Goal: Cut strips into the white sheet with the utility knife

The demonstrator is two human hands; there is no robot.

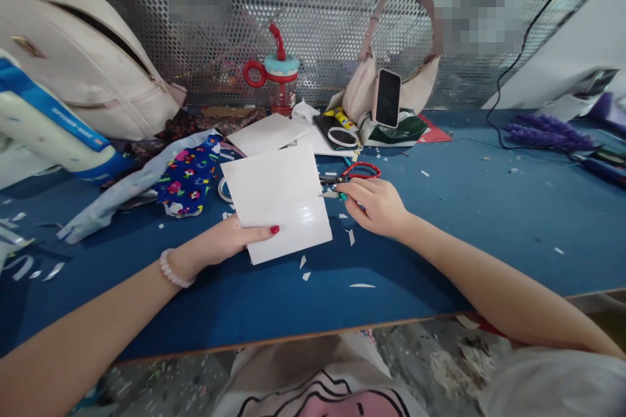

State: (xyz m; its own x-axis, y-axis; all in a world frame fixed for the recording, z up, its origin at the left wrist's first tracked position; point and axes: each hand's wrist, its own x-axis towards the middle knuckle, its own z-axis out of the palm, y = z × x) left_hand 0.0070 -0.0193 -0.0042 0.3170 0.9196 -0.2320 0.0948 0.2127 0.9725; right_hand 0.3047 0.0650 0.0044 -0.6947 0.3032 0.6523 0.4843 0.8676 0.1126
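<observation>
My left hand [244,234] grips a square white glossy card [278,199] at its lower left edge, thumb on top and fingers hidden beneath. Beside the card's right edge, my right hand [374,202] is closed in a pinch. A small pale strip [330,195] sticks out from its fingertips to the card's edge; whether it is paper or tape I cannot tell. Just behind that hand lie red-handled scissors [362,171] on the blue table. A roll of tape [225,190] is partly covered by the card's left side.
White paper scraps [351,237] dot the blue table [440,273]. Behind the card are more white sheets [268,133], a red-handled cup [282,81], and a phone [388,98] leaning on a small bag [359,88]. Patterned blue fabric [188,176] and a backpack [88,58] stand left; purple flowers [548,133] lie right.
</observation>
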